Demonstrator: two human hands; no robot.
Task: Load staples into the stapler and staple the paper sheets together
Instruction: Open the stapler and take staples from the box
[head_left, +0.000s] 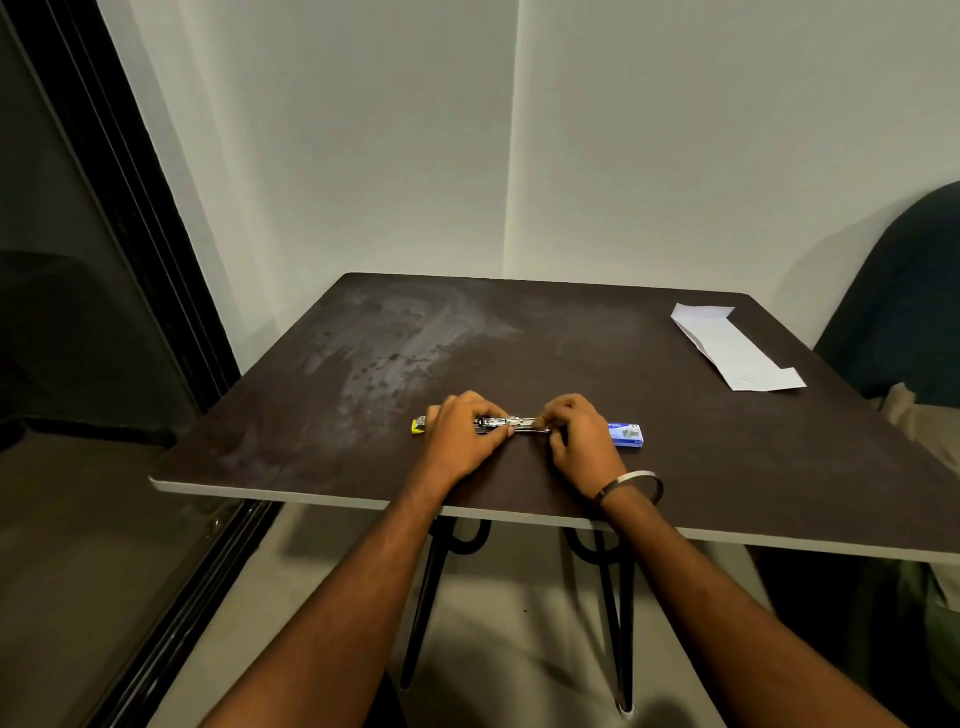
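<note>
Dark brown square table (649, 467) with pale edge, on black hairpin legs. Near the front edge: opened stapler (511, 424), yellow-tipped at its left end, and blue staple box (627, 433) just right. Folded white paper sheets (735, 348) at far right.

Stapler (511, 423) lies flat near the front edge of the table (571, 338), opened out lengthwise, metal staple channel exposed, yellow end poking out left. Blue staple box (627, 434) sits just right of it. White folded paper sheets (735, 348) lie flat at the far right corner, well apart.
</note>
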